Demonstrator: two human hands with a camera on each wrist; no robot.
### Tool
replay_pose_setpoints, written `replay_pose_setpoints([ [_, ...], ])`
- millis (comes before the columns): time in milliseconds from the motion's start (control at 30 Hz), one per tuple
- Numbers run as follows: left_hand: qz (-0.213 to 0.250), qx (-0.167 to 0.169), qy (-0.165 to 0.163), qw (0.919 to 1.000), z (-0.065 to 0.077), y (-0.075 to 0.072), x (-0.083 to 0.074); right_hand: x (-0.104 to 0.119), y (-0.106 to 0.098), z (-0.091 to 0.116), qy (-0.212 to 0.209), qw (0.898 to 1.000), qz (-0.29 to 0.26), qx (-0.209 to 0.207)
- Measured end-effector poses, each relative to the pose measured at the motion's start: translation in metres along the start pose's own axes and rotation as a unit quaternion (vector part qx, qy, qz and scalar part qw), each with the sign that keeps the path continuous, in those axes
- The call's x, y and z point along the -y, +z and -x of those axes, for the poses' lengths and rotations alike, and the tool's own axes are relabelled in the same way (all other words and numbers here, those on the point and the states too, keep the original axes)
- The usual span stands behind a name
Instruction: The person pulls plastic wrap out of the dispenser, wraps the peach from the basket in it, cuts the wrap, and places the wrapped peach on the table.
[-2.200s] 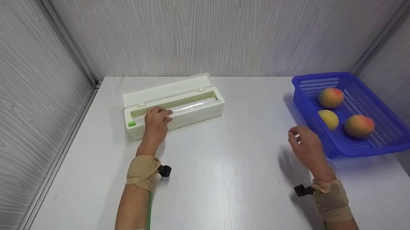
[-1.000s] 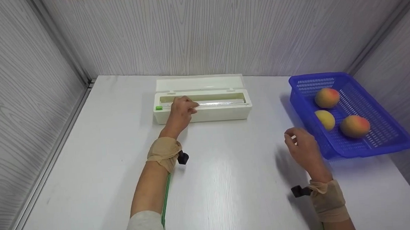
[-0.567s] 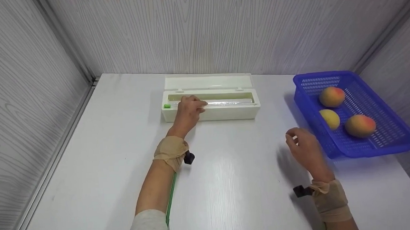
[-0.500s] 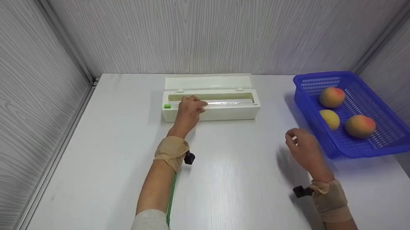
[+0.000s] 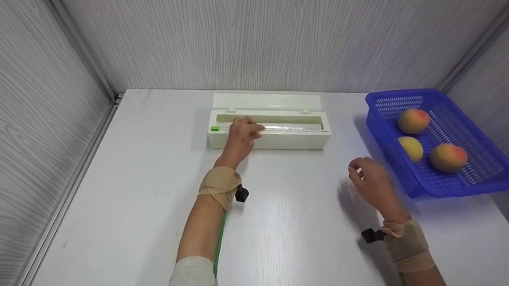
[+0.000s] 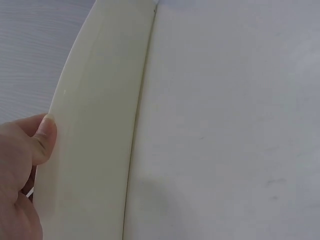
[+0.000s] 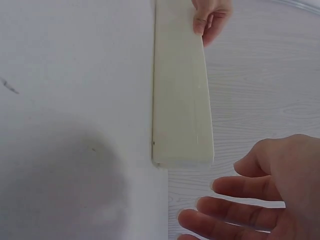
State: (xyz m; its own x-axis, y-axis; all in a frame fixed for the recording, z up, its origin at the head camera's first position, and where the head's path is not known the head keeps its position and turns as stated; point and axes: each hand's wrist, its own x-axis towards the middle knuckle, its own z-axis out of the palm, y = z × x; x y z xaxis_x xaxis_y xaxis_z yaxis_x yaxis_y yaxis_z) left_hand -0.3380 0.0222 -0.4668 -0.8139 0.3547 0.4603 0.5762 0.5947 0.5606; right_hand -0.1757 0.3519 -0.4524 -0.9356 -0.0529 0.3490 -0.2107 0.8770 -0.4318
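A white cling film dispenser (image 5: 289,141) stands near the back of the table, its lid (image 5: 267,100) folded back. Inside lies a clear roll of film (image 5: 294,127), and a green slide cutter (image 5: 214,128) sits at the left end of the front rim. My left hand (image 5: 242,137) grips the front wall left of its middle. In the left wrist view the thumb presses the outer face at the rim; the other fingers are mostly hidden behind it. My right hand (image 5: 371,181) hovers over the table with loosely bent fingers and holds nothing, nearest to the blue basket (image 5: 417,181).
Two red-and-yellow mango-like fruits, a rear fruit (image 5: 413,121) and a front fruit (image 5: 448,157), lie in the basket with a yellow fruit (image 5: 410,149). Wood-grain panels, including the back panel (image 5: 250,40), enclose the white table (image 5: 155,229) on its back and sides.
The dispenser has slid right with my left hand gripping it and turned from a slant to nearly parallel with the back edge. My right hand has shifted slightly left.
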Motion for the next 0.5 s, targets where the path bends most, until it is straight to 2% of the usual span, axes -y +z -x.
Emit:
replay_pose_setpoints([
  [133, 0.001, 0.0, 0.003, 1.0, -0.002, 0.0, -0.001, 0.006, -0.003, -0.009, -0.007, 1.0, 0.002, 0.012],
  [233, 0.0, -0.003, 0.0, 1.0, -0.002, 0.0, -0.002, 0.013, -0.006, -0.023, -0.021, 0.999, 0.022, 0.021],
  [400, 0.0, -0.006, 0.008, 1.0, -0.001, 0.004, -0.005, 0.027, -0.009, -0.06, -0.076, 0.993, 0.08, 0.031],
  [500, -0.002, -0.009, 0.018, 0.9998, 0.0, 0.007, -0.008, 0.034, -0.007, -0.085, -0.11, 0.988, 0.094, 0.055],
])
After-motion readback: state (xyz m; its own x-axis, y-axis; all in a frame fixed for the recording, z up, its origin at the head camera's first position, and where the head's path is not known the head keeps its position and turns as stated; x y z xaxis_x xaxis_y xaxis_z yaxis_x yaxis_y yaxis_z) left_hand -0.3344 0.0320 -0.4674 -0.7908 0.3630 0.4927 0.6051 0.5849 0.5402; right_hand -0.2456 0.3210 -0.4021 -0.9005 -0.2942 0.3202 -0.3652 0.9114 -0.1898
